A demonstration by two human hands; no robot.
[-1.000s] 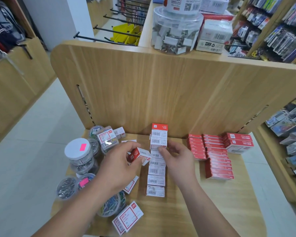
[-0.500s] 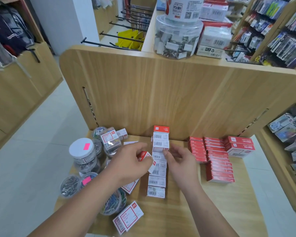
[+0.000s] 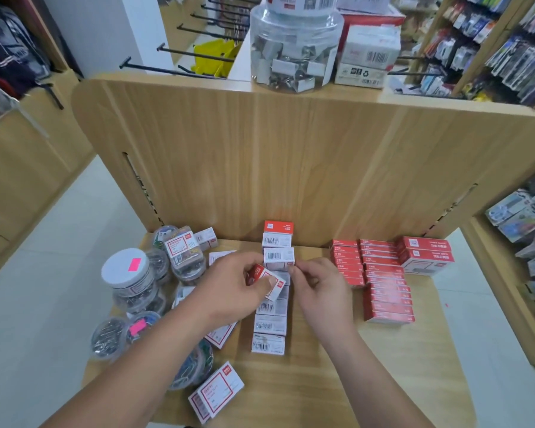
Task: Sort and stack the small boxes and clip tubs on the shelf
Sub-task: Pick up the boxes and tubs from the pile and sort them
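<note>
A row of small white barcode boxes [image 3: 270,325] runs down the middle of the wooden shelf [image 3: 322,381], with a red-topped box [image 3: 278,227] at its far end. My left hand [image 3: 229,288] pinches a small red and white box [image 3: 267,281], tilted, over the row's middle. My right hand [image 3: 318,287] has its fingertips on the row's right side beside that box, fingers curled. Clear clip tubs [image 3: 130,282] cluster at the left. Flat red boxes [image 3: 383,282] lie in rows at the right.
Loose red-framed boxes [image 3: 215,392] lie at the front left, another [image 3: 221,335] under my left forearm. A tall wooden back panel [image 3: 291,168] closes the far side. Above it stand a big clip jar [image 3: 292,50] and cartons [image 3: 368,54]. Product racks line the right.
My left hand has carried the red and white box rightward onto the row, next to my right fingertips. My right hand has stayed at the row. The view has drifted slightly.
</note>
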